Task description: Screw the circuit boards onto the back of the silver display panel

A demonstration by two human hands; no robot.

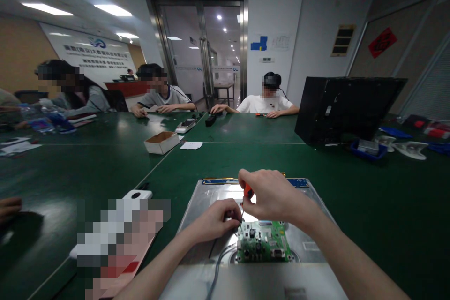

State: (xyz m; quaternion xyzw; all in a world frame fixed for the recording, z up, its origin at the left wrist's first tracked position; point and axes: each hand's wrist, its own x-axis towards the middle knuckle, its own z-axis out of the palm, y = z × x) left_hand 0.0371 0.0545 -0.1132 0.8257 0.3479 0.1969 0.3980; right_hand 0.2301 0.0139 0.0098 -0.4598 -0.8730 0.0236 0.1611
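My right hand (272, 192) is closed round the orange handle of a screwdriver (248, 191). Its thin shaft points down to the upper left corner of a green circuit board (265, 243). At that corner my left hand (221, 218) pinches its fingertips together beside the shaft; what they hold is too small to make out. The board lies on the back of a flat silver display panel (202, 204), which has a narrow blue board strip (298, 182) along its far edge. A grey cable (217, 269) curves over the panel to the left of the board.
Left of the panel lie a white power strip (137, 195) and a blurred pinkish object (140, 243). An open cardboard box (162, 144) stands farther off. A black monitor (348, 108) and a blue tray (369, 149) are at right. Several people sit across the green table (239, 157).
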